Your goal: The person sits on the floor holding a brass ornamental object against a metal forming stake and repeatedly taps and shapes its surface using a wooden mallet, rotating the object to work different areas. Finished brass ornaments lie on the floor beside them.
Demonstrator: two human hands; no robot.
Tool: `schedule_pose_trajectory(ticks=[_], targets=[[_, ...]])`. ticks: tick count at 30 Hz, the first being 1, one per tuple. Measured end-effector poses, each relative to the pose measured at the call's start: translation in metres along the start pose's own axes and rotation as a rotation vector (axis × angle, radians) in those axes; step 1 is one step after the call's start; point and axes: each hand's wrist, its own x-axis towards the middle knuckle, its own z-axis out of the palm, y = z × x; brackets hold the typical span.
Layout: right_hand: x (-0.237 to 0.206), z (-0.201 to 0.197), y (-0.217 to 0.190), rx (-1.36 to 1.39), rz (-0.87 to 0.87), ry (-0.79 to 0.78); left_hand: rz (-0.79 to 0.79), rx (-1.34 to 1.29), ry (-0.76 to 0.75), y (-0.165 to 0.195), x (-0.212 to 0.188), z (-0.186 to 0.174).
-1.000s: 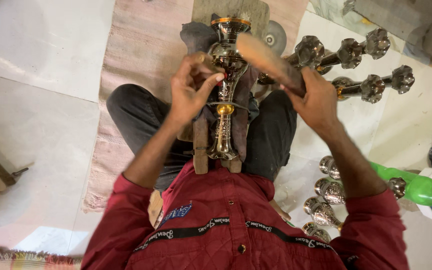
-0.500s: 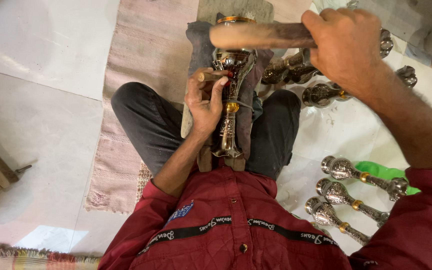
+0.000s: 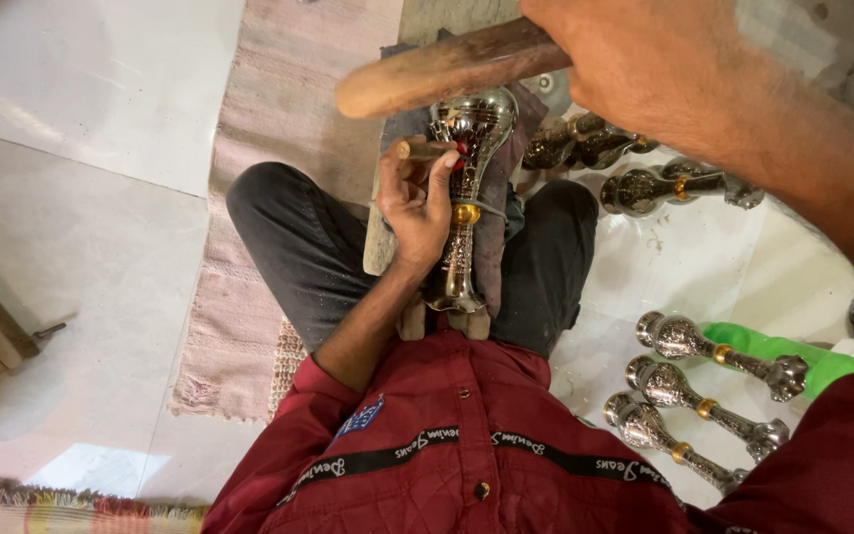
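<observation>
My left hand point(image 3: 417, 198) pinches a small stick point(image 3: 425, 149) against the shiny metal vase point(image 3: 465, 188) lying on the cloth point(image 3: 494, 247) over my lap. My right hand point(image 3: 635, 59) grips a wooden club point(image 3: 447, 71) above it; its fingers are cut off at the top. More vases point(image 3: 714, 391) lie beside me.

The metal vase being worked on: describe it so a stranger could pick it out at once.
Start at the person's lap, between the dark trouser legs. On the wooden block there lies a silver vase with a gold collar. Unlike the similar vases on the white floor, the left hand presses a small tool against it.
</observation>
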Motion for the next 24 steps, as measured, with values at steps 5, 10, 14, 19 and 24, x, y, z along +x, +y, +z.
schedule_pose_trajectory(ticks=[5, 10, 14, 19, 24], targets=[[0.015, -0.002, 0.0, 0.23, -0.041, 0.019, -0.027, 0.035, 0.009, 0.001, -0.001, 0.001], [0.023, -0.009, -0.004, 0.315, -0.026, -0.015, -0.017, 0.003, 0.023, 0.001, -0.001, 0.002], [0.023, -0.012, -0.005, 0.302, -0.177, 0.061, -0.002, 0.06, 0.019, 0.002, 0.0, 0.003], [0.021, 0.001, -0.006, 0.481, -0.007, 0.005, 0.002, 0.044, 0.018, 0.003, 0.002, 0.002], [0.016, 0.005, 0.001, 0.453, -0.086, -0.02, -0.021, 0.054, 0.005, 0.004, 0.002, 0.003]])
